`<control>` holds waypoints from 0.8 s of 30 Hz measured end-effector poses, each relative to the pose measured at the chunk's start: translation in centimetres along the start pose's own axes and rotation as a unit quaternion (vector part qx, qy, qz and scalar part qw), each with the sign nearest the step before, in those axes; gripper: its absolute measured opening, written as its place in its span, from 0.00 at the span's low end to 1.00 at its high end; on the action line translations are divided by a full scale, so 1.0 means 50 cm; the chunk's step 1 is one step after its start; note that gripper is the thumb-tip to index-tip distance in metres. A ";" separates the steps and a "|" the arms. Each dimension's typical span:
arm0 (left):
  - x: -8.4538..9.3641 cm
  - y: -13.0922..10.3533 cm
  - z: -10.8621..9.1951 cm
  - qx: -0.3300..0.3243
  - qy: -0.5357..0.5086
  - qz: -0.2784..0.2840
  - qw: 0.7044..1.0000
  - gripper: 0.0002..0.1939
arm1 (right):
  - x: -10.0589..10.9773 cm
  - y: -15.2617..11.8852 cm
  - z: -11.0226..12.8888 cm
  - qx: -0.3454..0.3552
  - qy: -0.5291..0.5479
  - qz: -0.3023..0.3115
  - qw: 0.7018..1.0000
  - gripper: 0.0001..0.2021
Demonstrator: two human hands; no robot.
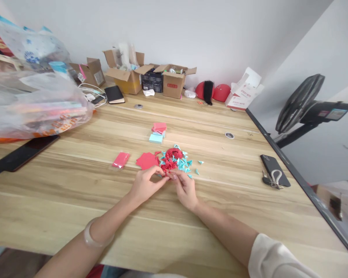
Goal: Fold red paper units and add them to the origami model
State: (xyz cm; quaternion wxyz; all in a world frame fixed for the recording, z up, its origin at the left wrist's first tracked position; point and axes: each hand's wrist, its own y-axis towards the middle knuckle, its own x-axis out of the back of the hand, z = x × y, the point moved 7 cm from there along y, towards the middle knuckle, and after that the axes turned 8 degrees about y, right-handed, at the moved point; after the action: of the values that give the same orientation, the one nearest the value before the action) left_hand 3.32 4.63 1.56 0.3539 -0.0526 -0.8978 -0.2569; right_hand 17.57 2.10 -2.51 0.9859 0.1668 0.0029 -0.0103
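My left hand (149, 184) and my right hand (185, 188) meet near the middle of the table, fingertips pinched on a small piece of red paper (166, 174). Most of that piece is hidden by the fingers. Just beyond them lies a heap of folded red paper pieces (168, 163), with folded light-blue paper triangles (185, 164) scattered around it. A round red assembly of folded paper (174, 153) sits at the back of the heap. To the left, flat red paper sheets (146, 160) are fanned out on the table.
A plastic-wrapped red paper pack (121, 160) lies left; stacked red and blue paper (158, 133) lies farther back. A phone with keys (274, 170) is at right, a fan (300, 104) beyond the edge. Cardboard boxes (174, 85) line the wall; plastic bags (31, 104) fill the left.
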 end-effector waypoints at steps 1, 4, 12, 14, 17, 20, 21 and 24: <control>0.000 0.000 0.004 0.012 -0.007 -0.003 1.000 0.04 | -0.001 0.000 -0.001 -0.001 0.002 0.004 1.000 0.10; -0.003 0.002 0.023 0.064 -0.073 -0.006 0.995 0.06 | -0.002 0.001 -0.009 -0.023 0.037 -0.003 0.999 0.10; -0.029 0.002 0.044 0.150 -0.265 0.040 0.952 0.11 | 0.005 0.018 -0.010 -0.023 0.007 -0.023 0.999 0.07; -0.027 0.003 0.037 0.133 -0.253 0.047 0.957 0.11 | 0.008 0.021 -0.013 -0.028 0.006 -0.028 0.999 0.05; -0.018 0.007 0.025 0.086 -0.175 0.062 0.979 0.09 | 0.010 0.023 -0.019 -0.037 0.007 -0.030 0.999 0.05; -0.010 0.013 0.010 0.015 -0.062 0.080 0.995 0.07 | 0.010 0.023 -0.024 -0.045 0.016 -0.030 0.998 0.05; -0.009 0.014 0.006 -0.009 -0.036 0.085 0.996 0.07 | 0.009 0.022 -0.026 -0.047 0.019 -0.030 0.998 0.05; -0.012 0.014 -0.002 -0.061 -0.003 0.099 0.993 0.06 | 0.008 0.022 -0.030 -0.050 0.031 -0.030 0.998 0.05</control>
State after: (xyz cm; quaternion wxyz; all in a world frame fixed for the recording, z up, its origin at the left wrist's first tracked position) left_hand 4.02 5.25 1.50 0.3709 -0.1630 -0.8720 -0.2748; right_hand 17.98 3.62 -3.56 0.9917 0.1173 0.0388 -0.0348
